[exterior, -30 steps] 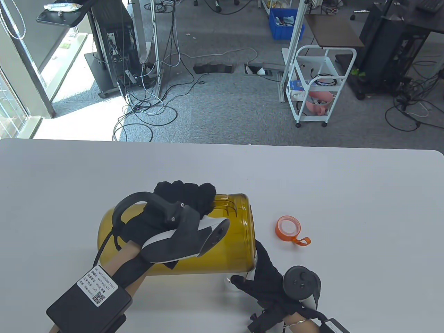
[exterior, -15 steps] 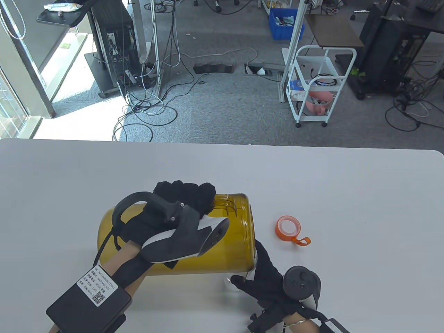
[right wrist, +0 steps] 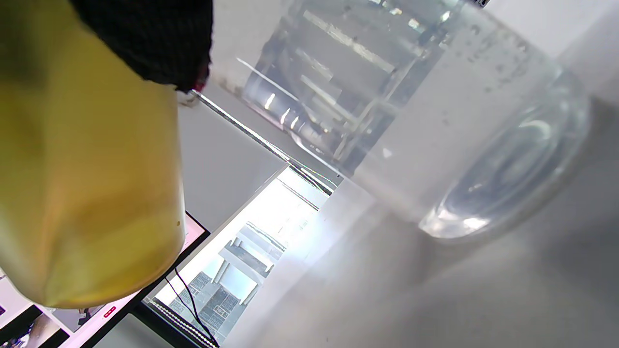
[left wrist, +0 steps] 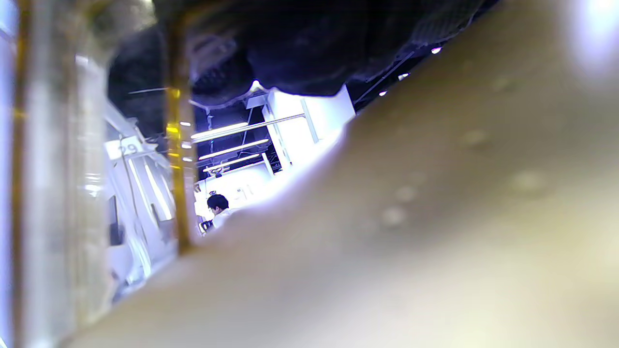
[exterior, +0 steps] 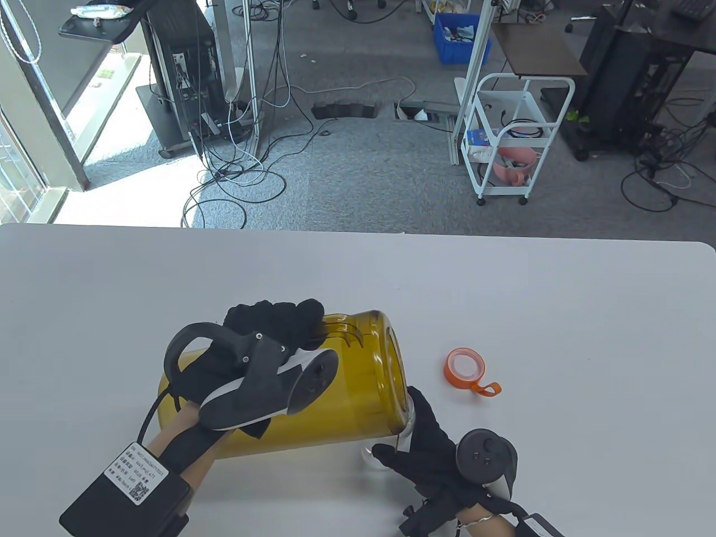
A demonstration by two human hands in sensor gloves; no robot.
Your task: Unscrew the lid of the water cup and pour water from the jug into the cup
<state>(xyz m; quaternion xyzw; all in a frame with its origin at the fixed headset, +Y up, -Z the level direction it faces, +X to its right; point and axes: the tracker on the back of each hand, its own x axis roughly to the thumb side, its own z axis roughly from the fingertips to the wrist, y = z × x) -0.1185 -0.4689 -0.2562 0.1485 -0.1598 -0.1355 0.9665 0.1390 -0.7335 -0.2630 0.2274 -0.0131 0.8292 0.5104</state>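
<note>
My left hand (exterior: 268, 330) grips the handle of the amber jug (exterior: 347, 391), which lies tipped on its side above the table, mouth to the right. Its mouth hangs over the clear cup (exterior: 411, 417), which stands mostly hidden behind the jug and my right hand (exterior: 425, 447). That hand holds the cup from the right. In the right wrist view the clear cup (right wrist: 411, 125) holds water and the amber jug (right wrist: 87, 183) fills the left side. The orange lid (exterior: 466, 366) lies on the table to the right, off the cup. In the left wrist view the jug (left wrist: 435, 217) is a close blur.
The white table (exterior: 559, 313) stretches wide to the right and behind the jug. Beyond its far edge the floor holds cables, a white wheeled cart (exterior: 512, 140) and a blue bin (exterior: 458, 36).
My left hand has drawn back to the left and lowered the jug's base slightly, so the mouth now tilts up a little. My right hand, the cup and the lid have stayed put.
</note>
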